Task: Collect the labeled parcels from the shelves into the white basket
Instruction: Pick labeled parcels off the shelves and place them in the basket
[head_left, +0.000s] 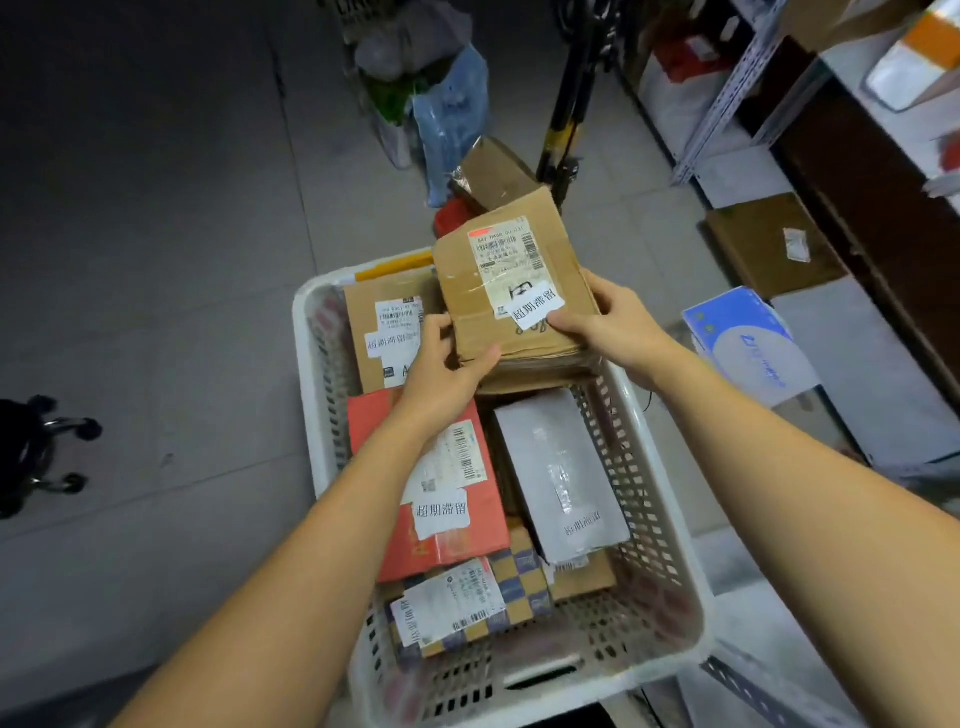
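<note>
Dim, vignetted corners; wide-angle edge distortion

— What does the room look like on your feed?

— I'm looking down at a grey tiled floor. It's dim toward the far left and brighter on my right.

— Any furniture?

— Metal shelving with pale perforated uprights runs along my right side. At the left edge I can make out the black wheeled base of a chair.

— And further ahead?

— Plastic bags stand on the floor, with a black-and-yellow post just beside them.
</note>
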